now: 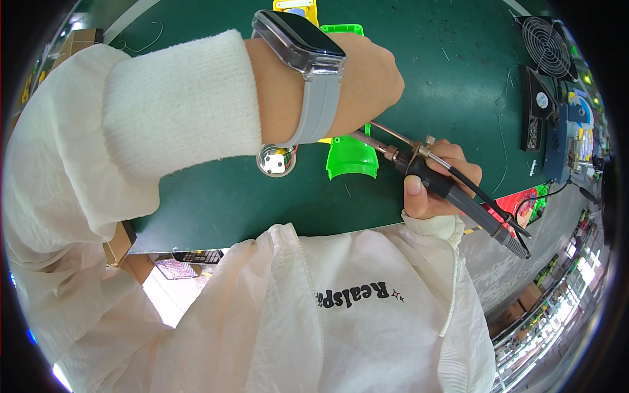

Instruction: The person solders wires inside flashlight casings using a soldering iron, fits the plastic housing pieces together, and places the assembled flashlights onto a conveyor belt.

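Note:
My right hand is closed around the dark handle of a soldering iron, which has a thin metal feed tube along its side. The iron's metal shaft slants up and left, and its tip disappears under my left hand. That hand reaches across from the left, back uppermost, with a grey-strapped watch on the wrist; its fingers are hidden beneath it. Partly covered by it lies a bright green plastic shell. Beside my left wrist is a round clear part with a white dotted piece inside and thin red wire.
The green table bears a few loose wire scraps. Beyond my left hand sits a yellow plastic part. A fan with a round guard, a black stand and a blue box line the right edge.

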Action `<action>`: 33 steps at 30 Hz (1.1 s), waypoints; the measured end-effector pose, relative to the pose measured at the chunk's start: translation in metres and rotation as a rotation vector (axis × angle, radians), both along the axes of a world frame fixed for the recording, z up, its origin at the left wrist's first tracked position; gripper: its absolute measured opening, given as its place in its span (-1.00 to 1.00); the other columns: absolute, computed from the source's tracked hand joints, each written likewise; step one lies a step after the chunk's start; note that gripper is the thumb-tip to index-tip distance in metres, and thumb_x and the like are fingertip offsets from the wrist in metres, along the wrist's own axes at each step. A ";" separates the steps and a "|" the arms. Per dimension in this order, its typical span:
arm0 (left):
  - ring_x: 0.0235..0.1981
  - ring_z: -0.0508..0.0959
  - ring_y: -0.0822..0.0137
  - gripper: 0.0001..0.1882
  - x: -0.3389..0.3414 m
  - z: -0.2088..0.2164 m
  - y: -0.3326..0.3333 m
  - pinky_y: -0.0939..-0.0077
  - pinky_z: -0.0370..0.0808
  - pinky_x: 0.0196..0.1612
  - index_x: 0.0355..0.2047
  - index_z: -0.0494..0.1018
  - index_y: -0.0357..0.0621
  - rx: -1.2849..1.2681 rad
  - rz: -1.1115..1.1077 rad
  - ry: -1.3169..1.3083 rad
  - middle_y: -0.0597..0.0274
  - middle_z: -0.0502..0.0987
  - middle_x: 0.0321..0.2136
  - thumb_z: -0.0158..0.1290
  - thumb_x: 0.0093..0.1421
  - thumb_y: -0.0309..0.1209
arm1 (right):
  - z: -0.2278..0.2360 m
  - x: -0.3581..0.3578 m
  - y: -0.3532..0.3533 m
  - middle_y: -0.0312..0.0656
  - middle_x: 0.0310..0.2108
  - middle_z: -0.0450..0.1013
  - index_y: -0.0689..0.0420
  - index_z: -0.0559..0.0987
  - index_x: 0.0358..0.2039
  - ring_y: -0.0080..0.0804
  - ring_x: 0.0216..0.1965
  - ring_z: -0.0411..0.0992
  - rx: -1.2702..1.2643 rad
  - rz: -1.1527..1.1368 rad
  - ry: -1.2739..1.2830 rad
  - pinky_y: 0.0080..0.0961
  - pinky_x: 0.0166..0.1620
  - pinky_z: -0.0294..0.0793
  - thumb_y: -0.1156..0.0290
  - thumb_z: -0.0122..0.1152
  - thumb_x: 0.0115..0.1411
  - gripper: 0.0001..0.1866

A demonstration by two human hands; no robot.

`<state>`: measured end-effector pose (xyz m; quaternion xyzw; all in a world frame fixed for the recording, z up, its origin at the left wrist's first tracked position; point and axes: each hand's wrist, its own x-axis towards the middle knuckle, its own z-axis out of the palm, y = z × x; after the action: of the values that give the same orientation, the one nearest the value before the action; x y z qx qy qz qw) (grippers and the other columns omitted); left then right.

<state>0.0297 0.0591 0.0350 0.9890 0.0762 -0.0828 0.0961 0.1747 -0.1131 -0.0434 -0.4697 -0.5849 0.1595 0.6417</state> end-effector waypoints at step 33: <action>-0.25 0.62 0.03 -0.91 0.014 0.011 0.003 0.26 0.58 -0.18 -0.51 0.56 -0.30 -0.076 0.021 0.178 -0.04 0.59 -0.40 0.18 -0.02 -0.50 | 0.000 0.002 -0.002 -0.06 -0.50 0.43 0.28 0.42 -0.31 -0.32 -0.56 0.41 0.015 0.020 -0.003 -0.45 -0.48 0.42 0.39 0.43 -0.08 -0.59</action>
<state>0.0432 0.0620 0.0463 0.9725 0.0914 -0.1723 0.1274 0.1771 -0.1147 -0.0433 -0.4593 -0.5918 0.1610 0.6426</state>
